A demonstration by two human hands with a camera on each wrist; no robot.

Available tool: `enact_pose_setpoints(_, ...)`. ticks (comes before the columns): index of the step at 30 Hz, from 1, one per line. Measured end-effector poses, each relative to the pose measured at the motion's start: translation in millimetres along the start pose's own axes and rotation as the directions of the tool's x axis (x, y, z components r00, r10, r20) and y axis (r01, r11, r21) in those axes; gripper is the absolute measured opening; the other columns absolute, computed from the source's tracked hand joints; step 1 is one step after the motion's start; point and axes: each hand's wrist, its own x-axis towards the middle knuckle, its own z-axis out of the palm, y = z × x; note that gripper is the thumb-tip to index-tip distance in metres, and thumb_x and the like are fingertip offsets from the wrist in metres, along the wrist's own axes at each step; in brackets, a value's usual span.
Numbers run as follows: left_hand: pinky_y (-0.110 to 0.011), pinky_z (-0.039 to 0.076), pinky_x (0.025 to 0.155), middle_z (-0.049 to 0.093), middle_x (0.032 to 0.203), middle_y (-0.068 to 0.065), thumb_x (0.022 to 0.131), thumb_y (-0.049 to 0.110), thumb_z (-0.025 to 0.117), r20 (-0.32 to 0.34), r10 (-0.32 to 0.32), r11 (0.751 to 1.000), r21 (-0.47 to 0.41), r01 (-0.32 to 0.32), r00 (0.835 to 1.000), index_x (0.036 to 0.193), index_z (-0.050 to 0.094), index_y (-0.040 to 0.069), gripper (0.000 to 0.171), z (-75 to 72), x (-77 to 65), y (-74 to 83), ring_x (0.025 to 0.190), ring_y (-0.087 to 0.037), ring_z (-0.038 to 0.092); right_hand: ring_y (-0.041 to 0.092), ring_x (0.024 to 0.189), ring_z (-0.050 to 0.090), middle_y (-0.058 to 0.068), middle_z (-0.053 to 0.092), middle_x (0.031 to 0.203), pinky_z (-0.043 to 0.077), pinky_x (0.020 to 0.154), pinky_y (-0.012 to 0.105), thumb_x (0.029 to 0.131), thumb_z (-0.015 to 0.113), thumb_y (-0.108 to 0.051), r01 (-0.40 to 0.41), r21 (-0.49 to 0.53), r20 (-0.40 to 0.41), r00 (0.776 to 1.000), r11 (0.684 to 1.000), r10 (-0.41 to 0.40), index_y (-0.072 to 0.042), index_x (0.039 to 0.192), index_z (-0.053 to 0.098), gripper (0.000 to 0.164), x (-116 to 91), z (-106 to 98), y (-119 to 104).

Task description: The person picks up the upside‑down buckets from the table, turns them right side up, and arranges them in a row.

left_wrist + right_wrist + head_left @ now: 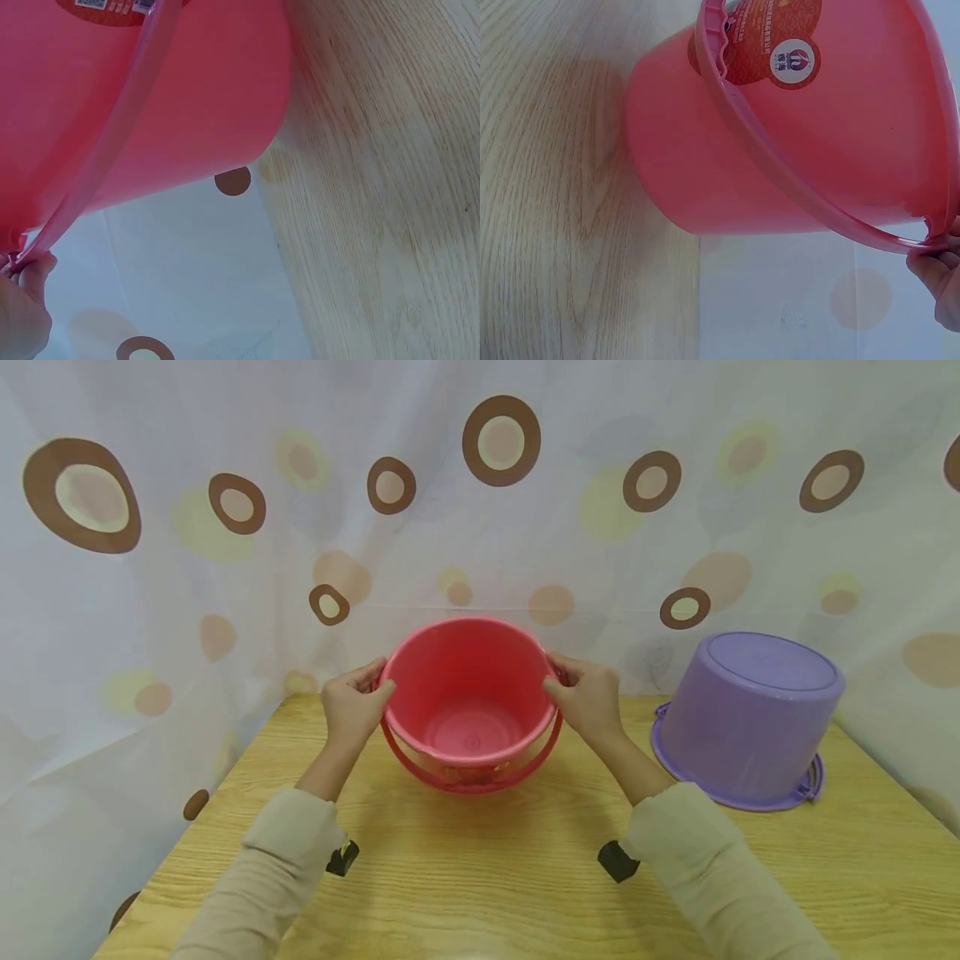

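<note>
**Red bucket held at its rim by both hands**

The red plastic bucket sits at the far middle of the wooden table, its mouth tipped toward the person, base toward the spotted curtain, axis leaning back. Its handle hangs down across the near side. The left hand grips the left rim, fingers curled over the edge; the right hand grips the right rim likewise. Both forearms reach forward in beige sleeves. An upturned purple bucket stands to the right, apart.
</note>
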Motion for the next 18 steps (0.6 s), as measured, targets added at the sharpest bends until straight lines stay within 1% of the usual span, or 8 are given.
enact_pose_setpoints(3, -0.003, 0.047, 0.063, 0.066, 0.106, -0.02, 0.077, 0.001, 0.067, 0.022, -0.025, 0.999, 0.033, 0.025, 0.999, 0.108, 0.066, -0.004, 0.031, -0.4, 2.0, -0.7, 0.094, -0.022, 0.067, 0.019, 0.064, 0.063, 0.023, 0.067, 0.103, 0.043, 0.048, 0.008, 0.081, 0.059, -0.001, -0.012, -0.029, 0.011, 1.0, 0.999, 0.012, 0.005, 0.113, 0.063, 0.033, 1.4, 1.2, 1.5)
enact_pose_setpoints(5, -0.003, 0.047, 0.062, 0.066, 0.105, -0.02, 0.077, 0.002, 0.067, 0.03, -0.041, 0.998, 0.054, 0.039, 0.999, 0.108, 0.067, -0.003, 0.031, -0.8, 3.0, -0.9, 0.09, -0.018, 0.068, 0.015, 0.063, 0.061, 0.023, 0.068, 0.102, 0.041, 0.047, 0.008, 0.08, 0.059, -0.001, -0.019, -0.038, 0.018, 1.0, 0.999, 0.02, 0.005, 0.112, 0.064, 0.033, 2.6, 2.3, 2.0)
enact_pose_setpoints(7, -0.004, 0.048, 0.062, 0.066, 0.106, -0.019, 0.078, 0.002, 0.068, 0.04, -0.057, 0.996, 0.07, 0.054, 0.998, 0.108, 0.067, -0.003, 0.031, -1.1, 4.2, -1.4, 0.089, -0.017, 0.068, 0.011, 0.061, 0.058, 0.023, 0.067, 0.103, 0.041, 0.047, 0.009, 0.079, 0.059, 0.0, -0.029, -0.045, 0.027, 0.999, 0.999, 0.03, 0.005, 0.111, 0.064, 0.032, 4.1, 3.7, 2.8)
enact_pose_setpoints(12, -0.012, 0.053, 0.069, 0.065, 0.111, -0.019, 0.079, 0.003, 0.066, 0.078, -0.111, 0.991, 0.088, 0.104, 0.991, 0.112, 0.065, -0.003, 0.033, -1.1, 8.7, -4.1, 0.1, -0.026, 0.066, 0.004, 0.055, 0.053, 0.024, 0.069, 0.097, 0.041, 0.046, 0.01, 0.08, 0.057, 0.0, -0.072, -0.062, 0.067, 0.995, 0.995, 0.077, 0.005, 0.109, 0.066, 0.031, 7.7, 7.7, 4.4)
enact_pose_setpoints(15, -0.017, 0.054, 0.072, 0.064, 0.113, -0.018, 0.08, 0.004, 0.066, 0.092, -0.143, 0.986, 0.097, 0.134, 0.986, 0.114, 0.064, -0.002, 0.034, -0.9, 12.3, -6.3, 0.103, -0.027, 0.064, 0.004, 0.056, 0.053, 0.023, 0.07, 0.093, 0.042, 0.047, 0.01, 0.081, 0.056, 0.0, -0.098, -0.081, 0.086, 0.991, 0.992, 0.105, 0.005, 0.109, 0.066, 0.031, 9.5, 10.2, 4.3)
enact_pose_setpoints(18, -0.016, 0.054, 0.071, 0.065, 0.112, -0.017, 0.08, 0.004, 0.066, 0.094, -0.165, 0.982, 0.112, 0.154, 0.982, 0.114, 0.065, -0.001, 0.034, -0.5, 15.8, -8.1, 0.103, -0.026, 0.064, 0.006, 0.061, 0.056, 0.022, 0.07, 0.095, 0.043, 0.05, 0.011, 0.081, 0.056, -0.002, -0.111, -0.098, 0.091, 0.989, 0.989, 0.12, 0.004, 0.109, 0.066, 0.03, 11.7, 12.5, 4.4)
